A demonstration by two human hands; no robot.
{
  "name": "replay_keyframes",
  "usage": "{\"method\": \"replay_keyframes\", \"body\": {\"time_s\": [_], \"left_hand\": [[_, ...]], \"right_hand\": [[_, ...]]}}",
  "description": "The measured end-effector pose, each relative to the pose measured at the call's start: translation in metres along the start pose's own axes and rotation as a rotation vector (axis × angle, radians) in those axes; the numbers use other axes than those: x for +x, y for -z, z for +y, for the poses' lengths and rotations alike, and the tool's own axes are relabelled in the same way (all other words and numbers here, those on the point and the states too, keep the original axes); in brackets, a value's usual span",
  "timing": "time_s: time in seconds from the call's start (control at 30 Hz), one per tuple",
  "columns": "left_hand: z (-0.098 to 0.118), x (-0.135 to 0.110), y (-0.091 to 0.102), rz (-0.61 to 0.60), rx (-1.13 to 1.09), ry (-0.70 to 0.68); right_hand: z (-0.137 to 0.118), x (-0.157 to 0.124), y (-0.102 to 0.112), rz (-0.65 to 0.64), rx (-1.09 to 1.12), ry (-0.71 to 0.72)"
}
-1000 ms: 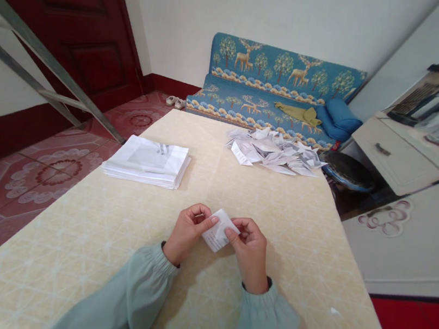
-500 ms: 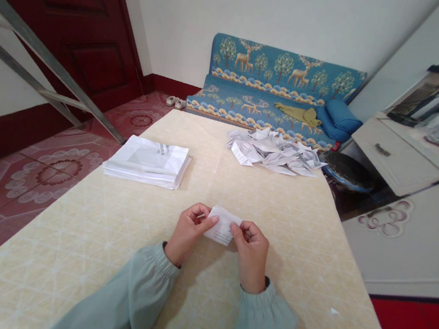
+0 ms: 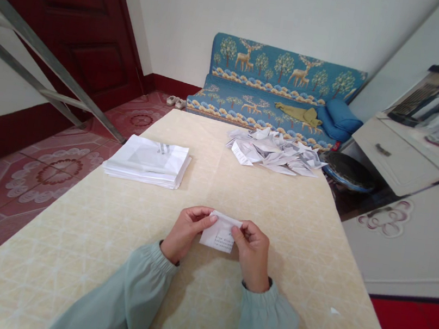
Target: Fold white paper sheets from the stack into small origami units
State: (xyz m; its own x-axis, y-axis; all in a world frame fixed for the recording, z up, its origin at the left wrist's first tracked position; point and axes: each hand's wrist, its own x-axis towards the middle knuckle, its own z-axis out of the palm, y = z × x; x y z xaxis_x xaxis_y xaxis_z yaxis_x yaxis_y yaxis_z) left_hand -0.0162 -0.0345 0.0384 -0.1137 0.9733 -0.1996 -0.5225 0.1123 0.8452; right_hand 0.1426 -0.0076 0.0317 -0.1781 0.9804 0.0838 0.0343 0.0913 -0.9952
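Between my hands is a small folded piece of white paper (image 3: 217, 233), held above the table, with lines of print on its lower right part. My left hand (image 3: 188, 232) pinches its upper left side, thumb on top. On the opposite side, my right hand (image 3: 251, 250) grips the upper right corner, thumb likewise on the front. Farther off to the left lies a stack of white paper sheets (image 3: 148, 162) with a printed picture on top. A heap of folded paper pieces (image 3: 274, 152) spreads over the table's far right end.
The table (image 3: 77, 259) has a pale yellow patterned cloth, with a tiny paper scrap (image 3: 334, 311) at right. Behind it stands a blue sofa (image 3: 267, 67). A metal frame (image 3: 54, 57) leans at left, and a white cabinet (image 3: 406, 236) stands at right.
The folded paper has turned slightly and tipped, so more of its face and print shows. Both hands keep their grip, the left shifted a little.
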Motion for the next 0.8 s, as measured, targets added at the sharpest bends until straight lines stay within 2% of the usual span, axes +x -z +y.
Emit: {"method": "replay_keyframes", "body": {"time_s": [0.17,0.3,0.5,0.67,0.8], "left_hand": [[0.002,0.000,0.001,0.036,0.024,-0.012],[0.006,-0.001,0.003,0.058,0.011,0.003],[0.006,-0.001,0.005,-0.055,0.078,0.094],[0.003,-0.001,0.003,-0.116,0.137,0.154],[0.000,-0.001,0.001,-0.108,0.157,0.184]], "right_hand": [[-0.001,0.000,0.000,-0.019,-0.029,0.019],[-0.005,-0.002,-0.001,-0.127,-0.036,-0.011],[-0.010,-0.005,-0.006,-0.307,-0.037,-0.081],[-0.010,-0.008,-0.008,-0.450,0.050,-0.166],[-0.008,-0.010,-0.008,-0.434,0.064,-0.203]]}}
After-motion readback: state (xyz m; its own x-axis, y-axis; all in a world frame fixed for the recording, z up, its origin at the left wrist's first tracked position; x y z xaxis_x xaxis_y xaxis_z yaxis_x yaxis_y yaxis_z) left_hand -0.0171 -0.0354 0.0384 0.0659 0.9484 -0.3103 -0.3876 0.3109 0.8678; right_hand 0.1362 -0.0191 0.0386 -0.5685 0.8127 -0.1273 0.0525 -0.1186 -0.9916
